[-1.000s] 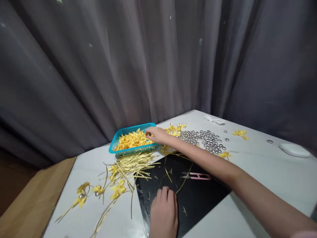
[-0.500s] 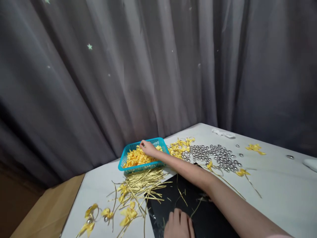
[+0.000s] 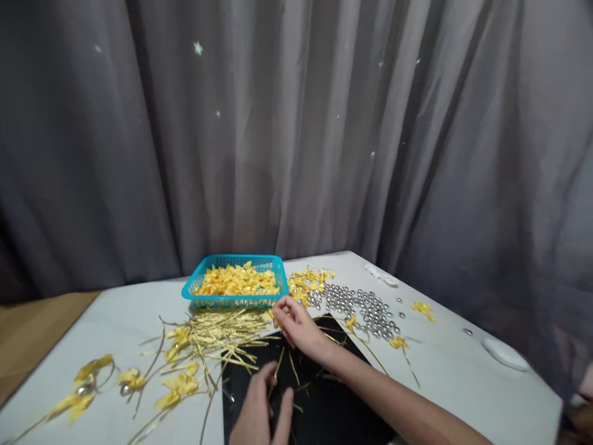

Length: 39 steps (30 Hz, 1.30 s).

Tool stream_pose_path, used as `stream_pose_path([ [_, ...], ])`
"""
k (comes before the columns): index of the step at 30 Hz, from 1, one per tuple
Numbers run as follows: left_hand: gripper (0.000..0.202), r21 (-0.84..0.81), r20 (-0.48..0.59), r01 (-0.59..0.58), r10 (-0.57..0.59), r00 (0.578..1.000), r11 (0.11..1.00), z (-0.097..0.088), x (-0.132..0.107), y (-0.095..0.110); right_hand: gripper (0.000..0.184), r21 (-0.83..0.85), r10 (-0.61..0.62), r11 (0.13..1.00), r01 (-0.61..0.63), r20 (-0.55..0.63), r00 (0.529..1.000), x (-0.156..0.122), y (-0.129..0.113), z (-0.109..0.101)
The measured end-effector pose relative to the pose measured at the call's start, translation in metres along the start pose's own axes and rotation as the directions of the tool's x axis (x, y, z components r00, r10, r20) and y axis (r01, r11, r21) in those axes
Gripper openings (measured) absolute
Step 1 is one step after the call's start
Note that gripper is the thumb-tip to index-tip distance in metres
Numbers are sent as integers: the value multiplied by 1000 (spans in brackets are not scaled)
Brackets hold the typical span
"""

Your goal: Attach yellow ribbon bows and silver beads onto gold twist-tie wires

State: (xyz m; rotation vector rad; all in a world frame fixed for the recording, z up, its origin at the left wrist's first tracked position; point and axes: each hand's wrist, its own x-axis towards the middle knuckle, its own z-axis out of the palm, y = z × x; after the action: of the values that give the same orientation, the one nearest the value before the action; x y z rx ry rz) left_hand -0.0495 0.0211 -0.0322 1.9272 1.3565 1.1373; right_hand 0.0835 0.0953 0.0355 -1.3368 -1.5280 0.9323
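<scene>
My right hand point(image 3: 299, 327) is over the near right corner of the blue basket, its fingertips pinched on a small yellow ribbon piece point(image 3: 269, 315), mostly covered by the fingers. The blue plastic basket point(image 3: 234, 301) holds a heap of yellow ribbon pieces point(image 3: 238, 279). Low over the black mat point(image 3: 324, 408), my left hand point(image 3: 259, 405) is open, thumb and index finger apart. A gold twist tie point(image 3: 279, 363) shows beside its index fingertip; contact is unclear. A pile of gold twist ties point(image 3: 222, 330) lies in front of the basket.
Silver domed beads point(image 3: 370, 309) are spread to the right, beside a cluster of yellow bows point(image 3: 308, 281). Loose bows with ties point(image 3: 178, 389) lie at left. A white rounded object point(image 3: 504, 353) rests near the right edge. Grey curtain point(image 3: 259, 136) hangs behind the white table point(image 3: 463, 389).
My right hand has come out of the basket towards me with a yellow ribbon piece. My left hand has lifted and spread its fingers. The view has turned to the right.
</scene>
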Motion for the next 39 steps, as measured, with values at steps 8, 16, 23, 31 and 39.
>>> stream_pose_path([
  [8,31,-287,283,163,-79,956,944,-26,4,13,46,159,175,961,-228,292,940,-80,18,-11],
  [16,26,-407,231,366,-293,928,837,-27,11,17,41,274,116,940,-202,301,946,-90,25,-10],
  [23,38,-402,229,389,-320,919,829,-28,10,20,34,264,146,938,-224,286,947,-92,25,-10],
  [31,28,-337,224,326,-261,939,883,-28,8,15,26,188,121,967,-171,248,961,-91,27,-11],
  [39,19,-451,346,291,-135,929,844,-26,0,22,13,-254,-451,851,460,94,887,-106,19,-11],
])
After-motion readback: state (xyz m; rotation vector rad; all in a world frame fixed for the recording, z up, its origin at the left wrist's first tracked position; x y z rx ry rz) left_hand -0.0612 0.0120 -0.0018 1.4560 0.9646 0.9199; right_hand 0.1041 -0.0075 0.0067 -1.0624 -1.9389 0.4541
